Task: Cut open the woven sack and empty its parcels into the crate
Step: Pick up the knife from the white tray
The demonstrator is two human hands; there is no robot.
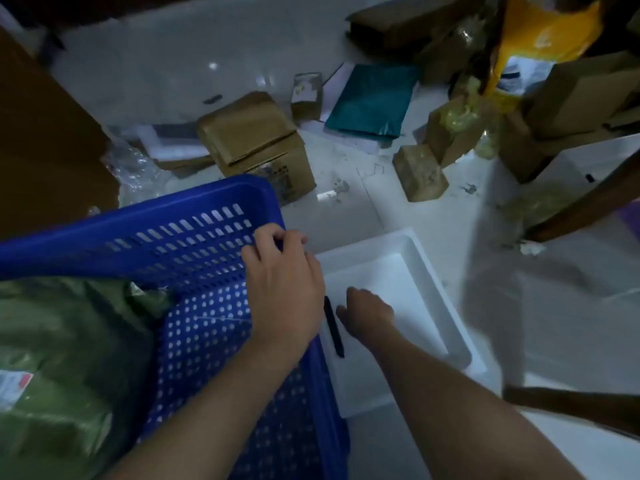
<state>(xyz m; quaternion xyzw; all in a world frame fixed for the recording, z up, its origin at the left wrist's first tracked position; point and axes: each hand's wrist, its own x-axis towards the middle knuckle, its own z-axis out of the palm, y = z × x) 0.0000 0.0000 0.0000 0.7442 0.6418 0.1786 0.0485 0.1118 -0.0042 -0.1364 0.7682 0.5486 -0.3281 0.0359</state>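
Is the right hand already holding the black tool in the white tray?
No: the right hand lies open in the white tray, beside the black tool, fingers not closed on it.

Counted one blue perforated crate [194, 237], one green woven sack [59, 344] inside it, one white tray [450, 327] holding one black pen-like tool [333, 326]. Two hands were in view: left hand [284, 289], right hand [369, 315]. One teal pouch [375, 98] and one yellow bag [540, 32] lay among several brown cardboard parcels; exact parcel count unclear.

blue perforated crate [194, 237], green sack [62, 348] inside
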